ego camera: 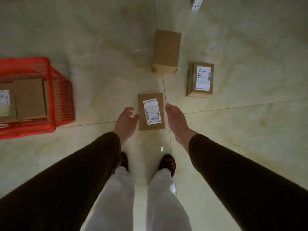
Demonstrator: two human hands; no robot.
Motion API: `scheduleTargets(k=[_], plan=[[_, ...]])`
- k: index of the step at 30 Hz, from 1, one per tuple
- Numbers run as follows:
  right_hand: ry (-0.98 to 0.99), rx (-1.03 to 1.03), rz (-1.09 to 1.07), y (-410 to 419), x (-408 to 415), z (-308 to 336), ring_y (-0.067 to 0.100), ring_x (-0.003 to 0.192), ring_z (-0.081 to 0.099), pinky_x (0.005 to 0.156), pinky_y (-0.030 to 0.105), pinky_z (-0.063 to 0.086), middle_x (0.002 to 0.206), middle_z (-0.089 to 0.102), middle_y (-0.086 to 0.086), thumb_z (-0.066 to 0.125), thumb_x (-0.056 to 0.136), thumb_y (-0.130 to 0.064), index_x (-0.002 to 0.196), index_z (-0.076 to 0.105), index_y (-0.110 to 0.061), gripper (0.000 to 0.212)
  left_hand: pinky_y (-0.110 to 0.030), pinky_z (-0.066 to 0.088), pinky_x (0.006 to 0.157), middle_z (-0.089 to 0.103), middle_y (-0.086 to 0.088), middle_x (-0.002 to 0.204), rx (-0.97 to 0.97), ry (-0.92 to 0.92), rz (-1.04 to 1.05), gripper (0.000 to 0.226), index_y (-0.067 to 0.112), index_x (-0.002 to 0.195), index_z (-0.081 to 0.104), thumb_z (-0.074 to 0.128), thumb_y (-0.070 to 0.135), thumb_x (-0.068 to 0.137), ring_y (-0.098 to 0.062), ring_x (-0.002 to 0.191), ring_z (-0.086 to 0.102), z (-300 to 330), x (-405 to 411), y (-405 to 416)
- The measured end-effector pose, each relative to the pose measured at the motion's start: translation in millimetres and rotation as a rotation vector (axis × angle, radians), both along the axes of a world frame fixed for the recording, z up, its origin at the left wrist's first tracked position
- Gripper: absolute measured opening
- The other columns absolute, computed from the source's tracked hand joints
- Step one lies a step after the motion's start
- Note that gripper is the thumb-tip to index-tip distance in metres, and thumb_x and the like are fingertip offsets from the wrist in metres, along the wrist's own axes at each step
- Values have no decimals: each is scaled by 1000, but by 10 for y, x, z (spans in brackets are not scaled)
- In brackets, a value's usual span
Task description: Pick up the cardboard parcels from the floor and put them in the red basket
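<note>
Three cardboard parcels lie on the tiled floor. The nearest parcel point(151, 111) has a white label on top and sits between my hands. My left hand point(125, 121) hovers at its left side with fingers apart, and my right hand point(176, 120) is stretched out flat along its right side. Neither hand grips it. A plain parcel point(166, 51) lies farther ahead, and a labelled parcel point(200, 80) lies to the right. The red basket point(61, 97) stands on the left with two parcels point(30, 99) inside.
My feet in dark shoes point(167, 162) stand on the glossy floor just behind the nearest parcel. A white power strip point(197, 3) lies at the top edge of the view.
</note>
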State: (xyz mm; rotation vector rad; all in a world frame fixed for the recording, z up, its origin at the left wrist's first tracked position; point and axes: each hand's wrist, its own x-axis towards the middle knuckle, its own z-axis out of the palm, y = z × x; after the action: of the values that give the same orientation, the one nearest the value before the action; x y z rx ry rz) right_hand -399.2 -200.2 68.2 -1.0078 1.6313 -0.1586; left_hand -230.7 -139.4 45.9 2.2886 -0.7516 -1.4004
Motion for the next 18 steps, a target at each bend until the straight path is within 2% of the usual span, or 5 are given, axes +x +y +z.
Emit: scheduleTargets(k=[3, 8, 13, 16, 18], plan=[[-11, 63, 17, -42, -27, -260, 17, 118, 55, 85, 26, 37, 139, 57, 2, 38, 100, -53, 142, 50, -17, 56, -34, 47, 90, 51, -8, 145, 29, 32, 61, 52, 17, 146, 44, 55, 37, 100, -26, 125, 55, -231, -121, 13], [-45, 128, 44, -98, 13, -725, 17, 99, 61, 62, 18, 39, 117, 67, 3, 42, 102, -46, 118, 57, -19, 35, -47, 45, 106, 48, -9, 148, 58, 52, 131, 59, 19, 151, 38, 58, 38, 98, -28, 129, 53, -700, -202, -39], [-7, 178, 12, -189, 40, -1164, 27, 141, 41, 108, 38, 35, 157, 40, 4, 41, 105, -44, 159, 21, -18, 64, -41, 40, 108, 41, -9, 155, 65, 78, 189, 65, 18, 156, 28, 56, 35, 100, -29, 137, 46, -1165, -186, -130], [16, 266, -8, -237, 50, -1372, 27, 139, 43, 109, 41, 34, 156, 41, 6, 42, 105, -41, 160, 18, -19, 64, -37, 42, 101, 50, -3, 144, 101, 129, 171, 56, 16, 154, 33, 50, 33, 103, -24, 131, 49, -1382, -179, -167], [-30, 316, -15, -223, 42, -1481, 24, 127, 52, 98, 39, 39, 144, 54, 7, 44, 105, -35, 151, 35, -17, 49, -34, 42, 89, 59, 4, 125, 115, 173, 160, 40, 19, 142, 48, 47, 31, 104, -21, 120, 56, -1486, -205, -181]])
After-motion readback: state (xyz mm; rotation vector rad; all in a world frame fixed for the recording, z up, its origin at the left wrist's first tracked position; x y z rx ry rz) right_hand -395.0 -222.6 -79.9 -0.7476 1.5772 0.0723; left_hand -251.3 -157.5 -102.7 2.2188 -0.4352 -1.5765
